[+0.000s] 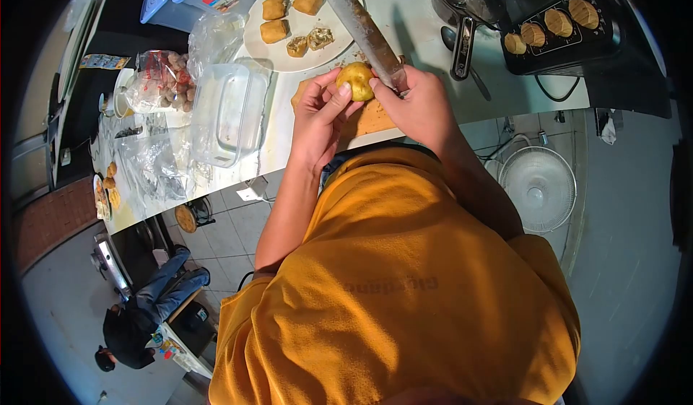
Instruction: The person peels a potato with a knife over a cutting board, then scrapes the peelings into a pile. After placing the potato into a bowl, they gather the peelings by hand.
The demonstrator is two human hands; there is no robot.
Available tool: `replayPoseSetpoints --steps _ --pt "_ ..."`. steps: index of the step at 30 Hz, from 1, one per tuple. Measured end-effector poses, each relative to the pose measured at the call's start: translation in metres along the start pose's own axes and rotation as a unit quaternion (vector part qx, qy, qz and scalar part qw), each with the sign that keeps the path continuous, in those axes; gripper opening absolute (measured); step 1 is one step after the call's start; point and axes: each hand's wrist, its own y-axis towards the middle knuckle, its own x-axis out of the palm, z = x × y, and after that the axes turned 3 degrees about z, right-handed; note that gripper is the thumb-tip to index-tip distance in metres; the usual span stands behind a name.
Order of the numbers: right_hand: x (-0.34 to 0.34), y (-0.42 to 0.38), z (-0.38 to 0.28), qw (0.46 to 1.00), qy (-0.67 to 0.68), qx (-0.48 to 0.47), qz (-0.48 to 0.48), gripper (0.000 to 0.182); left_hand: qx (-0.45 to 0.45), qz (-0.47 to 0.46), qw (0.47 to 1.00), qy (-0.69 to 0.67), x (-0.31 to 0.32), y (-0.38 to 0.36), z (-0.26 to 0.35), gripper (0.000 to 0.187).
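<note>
Between the fingertips of both hands is a rounded, golden-yellow piece that looks like fried tofu (pixel 355 81). My left hand (pixel 322 112) is closed on its left side, thumb on its face. In my right hand (pixel 419 105) is a large knife (pixel 361 26), its broad, smeared blade pointing away from me; the right thumb also touches the tofu. Below lies a wooden cutting board (pixel 366 122), partly hidden by my hands. Just beyond, a white plate (pixel 261 57) bears several browned tofu pieces (pixel 273 32), with torn or cut ones showing a pale filling.
A clear plastic container (pixel 229 112) and a bag of brown balls (pixel 170 80) stand left. A dark pan (pixel 464 48), a spoon (pixel 473 62) and a black appliance (pixel 563 33) are right. A white basket (pixel 538 188) is below. Another person (pixel 137 329) sits lower left.
</note>
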Motion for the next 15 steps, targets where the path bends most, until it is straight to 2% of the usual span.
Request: replayPoseSetpoints --steps 5,7,10,15 --pt "-0.001 0.001 0.000 0.999 -0.040 0.001 0.014 0.017 -0.005 0.002 1.000 0.002 0.003 -0.001 0.001 0.034" --pt "-0.001 0.006 0.014 0.997 0.075 -0.015 -0.001 0.024 -0.005 0.009 1.000 0.004 0.002 -0.002 0.001 0.033" --pt "-0.005 0.008 0.019 0.995 0.085 -0.010 -0.043 0.025 -0.006 -0.004 1.000 -0.006 0.000 0.000 0.001 0.033" --pt "-0.007 0.008 0.019 0.995 0.085 -0.036 -0.038 0.027 -0.010 -0.004 1.000 -0.007 0.000 -0.002 0.000 0.033"
